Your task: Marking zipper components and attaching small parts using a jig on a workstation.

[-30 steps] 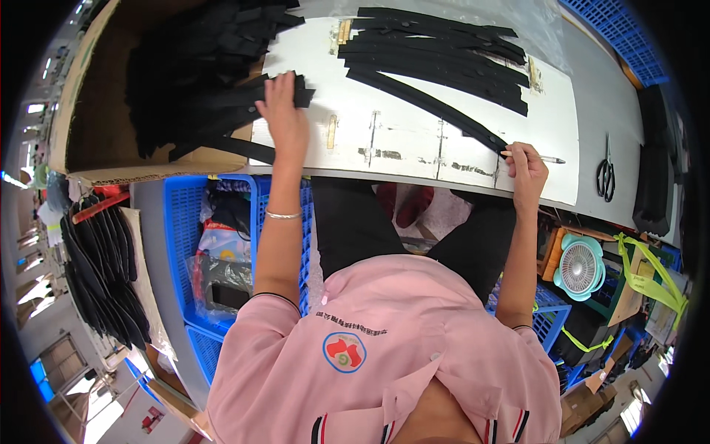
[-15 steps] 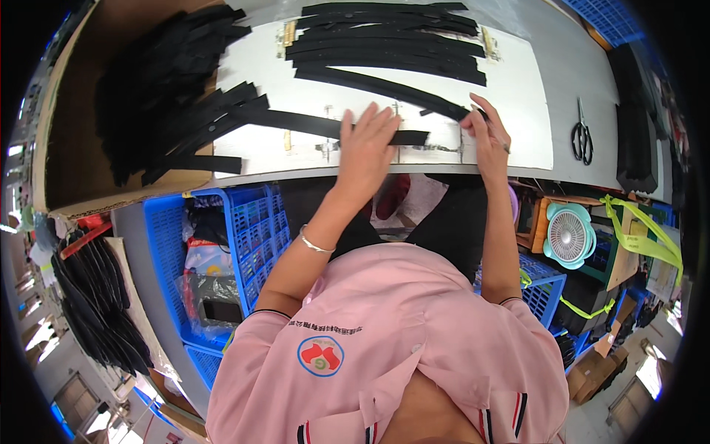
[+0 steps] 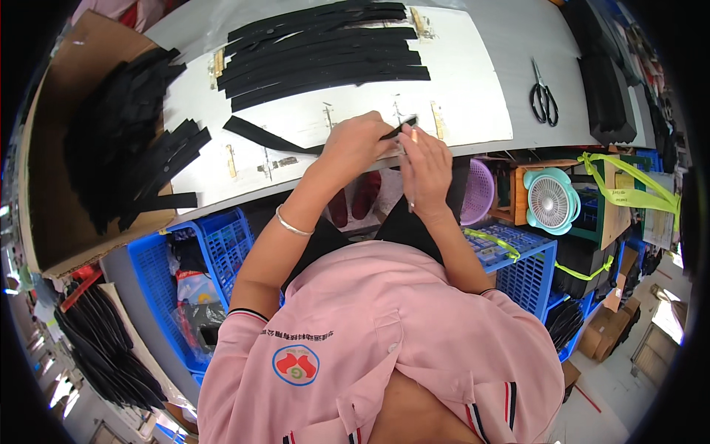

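My left hand [image 3: 355, 148] is closed on a black fabric strip [image 3: 270, 138] at the near edge of the white board [image 3: 473, 103]. One end of that strip lies out to the left; the other pokes up between my two hands. My right hand [image 3: 429, 166] is closed beside it, with a slim, pale, pen-like stick [image 3: 412, 189] along its inner side, pointing down. The right fingertips are at the strip's right end; whether they touch it I cannot tell. Several similar black strips [image 3: 318, 63] lie in rows on the far part of the board.
A cardboard box [image 3: 48, 148] with a heap of black strips [image 3: 111, 140] stands at the left, some spilling onto the board. Black-handled scissors [image 3: 543, 100] lie on the grey table to the right, near stacked black pieces [image 3: 606, 96]. Below are blue crates [image 3: 222, 251] and a turquoise fan [image 3: 552, 201].
My hands have come together, the left now gripping the strip and the right showing the stick. The strip that lay under my left hand now joins the rows. The view has shifted right.
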The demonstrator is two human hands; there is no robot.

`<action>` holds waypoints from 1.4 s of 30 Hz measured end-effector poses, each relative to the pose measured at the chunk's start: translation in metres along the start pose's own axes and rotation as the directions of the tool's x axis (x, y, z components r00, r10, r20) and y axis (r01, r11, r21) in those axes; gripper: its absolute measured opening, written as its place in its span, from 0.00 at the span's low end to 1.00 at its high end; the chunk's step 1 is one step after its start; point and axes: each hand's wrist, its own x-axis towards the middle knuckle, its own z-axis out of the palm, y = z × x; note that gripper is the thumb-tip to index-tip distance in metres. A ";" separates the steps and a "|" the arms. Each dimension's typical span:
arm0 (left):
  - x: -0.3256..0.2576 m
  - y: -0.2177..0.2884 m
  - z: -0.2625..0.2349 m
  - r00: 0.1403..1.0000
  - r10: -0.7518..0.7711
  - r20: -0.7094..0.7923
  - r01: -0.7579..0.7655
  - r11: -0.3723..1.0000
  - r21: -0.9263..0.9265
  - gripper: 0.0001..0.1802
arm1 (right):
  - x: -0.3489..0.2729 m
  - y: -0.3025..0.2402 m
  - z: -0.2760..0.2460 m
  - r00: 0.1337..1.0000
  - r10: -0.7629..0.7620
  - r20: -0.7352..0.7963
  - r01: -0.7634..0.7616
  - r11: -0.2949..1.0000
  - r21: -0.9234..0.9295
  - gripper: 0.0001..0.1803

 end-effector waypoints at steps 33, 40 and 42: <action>-0.142 -0.046 -0.021 0.854 -0.234 -0.465 0.371 0.901 0.227 0.40 | -0.013 0.028 0.001 0.974 0.104 0.200 -0.054 0.969 -0.241 0.23; -0.150 -0.055 -0.027 0.847 -0.251 -0.468 0.422 0.853 0.307 0.36 | -0.015 0.031 -0.001 0.976 0.086 0.199 -0.035 0.968 -0.247 0.23; -0.159 -0.051 -0.024 0.840 -0.274 -0.469 0.439 0.851 0.290 0.36 | -0.013 0.031 -0.001 0.976 0.078 0.205 -0.026 0.969 -0.245 0.23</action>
